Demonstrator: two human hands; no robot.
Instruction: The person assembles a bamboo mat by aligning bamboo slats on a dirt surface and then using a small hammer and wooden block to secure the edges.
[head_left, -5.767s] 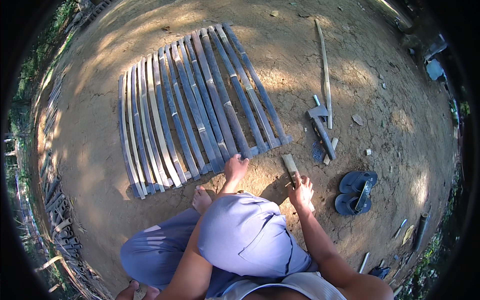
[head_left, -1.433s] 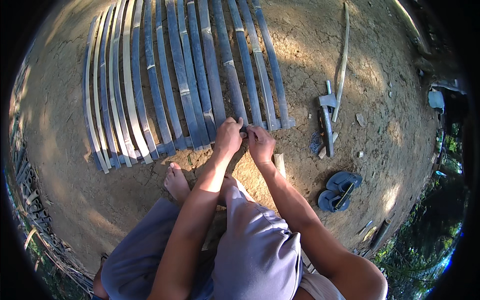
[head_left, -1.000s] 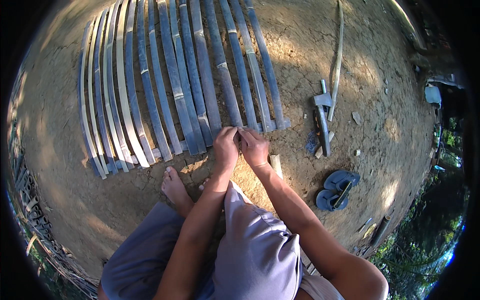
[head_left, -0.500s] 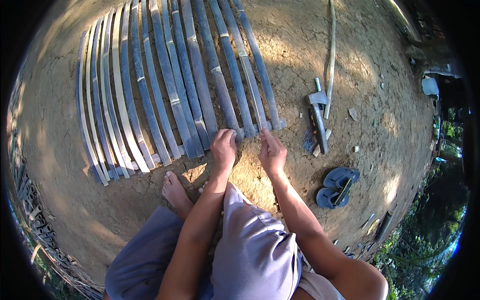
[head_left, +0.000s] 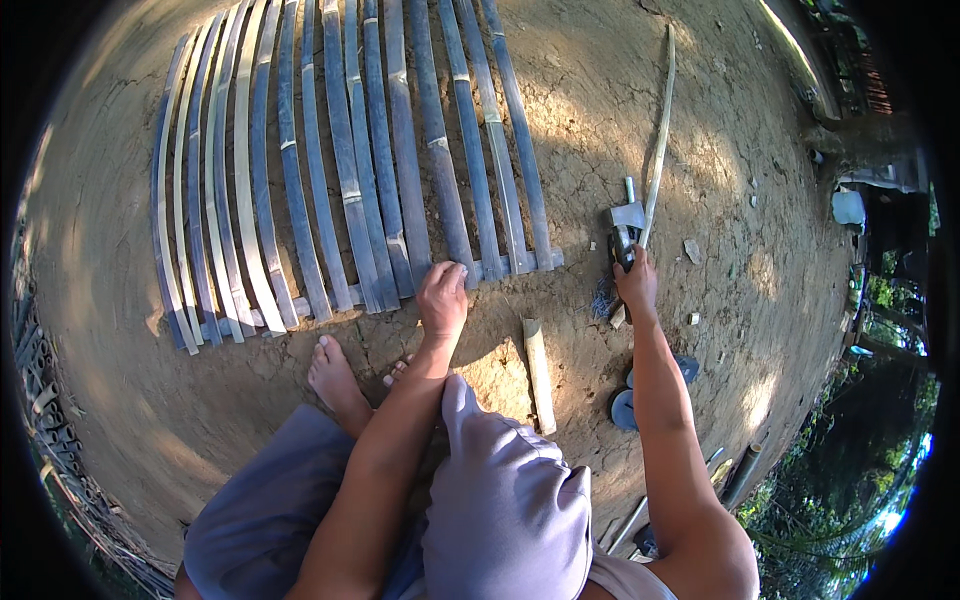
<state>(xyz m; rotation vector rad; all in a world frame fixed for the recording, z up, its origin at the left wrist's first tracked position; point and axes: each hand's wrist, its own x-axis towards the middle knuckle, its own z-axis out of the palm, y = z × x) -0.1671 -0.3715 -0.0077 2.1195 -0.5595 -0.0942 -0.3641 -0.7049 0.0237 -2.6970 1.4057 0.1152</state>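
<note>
- Ahead of our left hand (head_left: 442, 303) and well out to its left spreads the bamboo slat frame (head_left: 352, 197), flat on the ground. Our left fingers are curled at the near end of one slat; whether they grip it, or pinch something small, we cannot tell.
- Just beyond our right hand (head_left: 638, 283), a long pale stick (head_left: 656, 165) runs away from us.
- Under our right hand lies the hatchet (head_left: 628, 216), its head past our fingertips. Our hand covers much of the handle, so we cannot tell whether the fingers have closed around it. We judge the step in hand to be taking up this tool while the left hand minds the slat end. The next move seems to call for a firm hold on the handle and a lift clear of the stick beside it.
- Between our hands, nearer to us, rests a short bamboo piece (head_left: 539, 375).
- Behind our right hand, partly hidden by the forearm, sit dark sandals (head_left: 625, 408).
- Just left of our right hand is a small bluish heap (head_left: 602, 302), too small to make out.
</note>
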